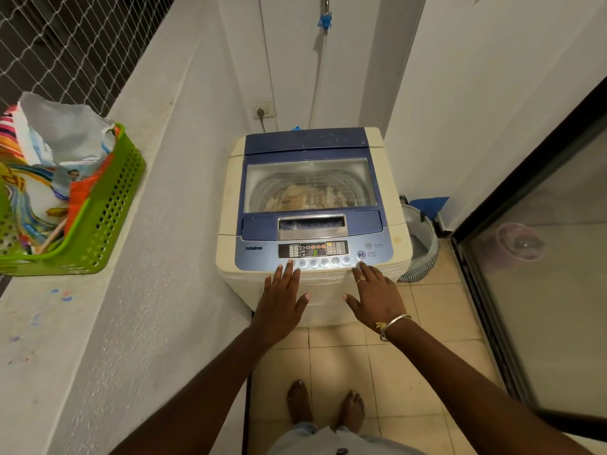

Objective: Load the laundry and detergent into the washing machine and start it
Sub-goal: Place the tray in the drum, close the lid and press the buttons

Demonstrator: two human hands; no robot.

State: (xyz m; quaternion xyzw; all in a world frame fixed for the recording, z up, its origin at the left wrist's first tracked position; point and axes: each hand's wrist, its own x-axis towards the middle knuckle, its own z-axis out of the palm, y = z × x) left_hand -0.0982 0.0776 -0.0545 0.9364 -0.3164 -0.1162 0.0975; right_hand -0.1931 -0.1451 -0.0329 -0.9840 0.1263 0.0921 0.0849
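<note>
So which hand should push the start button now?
Probably the right hand: its fingertip sits just below the start/pause button. The left hand rests at the far left end of the button row, further away. The lid is shut with laundry inside.

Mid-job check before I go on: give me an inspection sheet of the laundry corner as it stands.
surface: washing machine top, blue lid closed, display lit.
job's things: laundry visible in the drum through the lid window; detergent not discernible.
clutter: green basket of bags on left ledge; hamper right of machine.
grips: left hand open, fingertips at left panel buttons; right hand open, index tip just below start/pause button.
cables: plug in wall socket behind machine; hose down the wall.
surroundings: tiled floor, glass door right, netting upper left.
</note>
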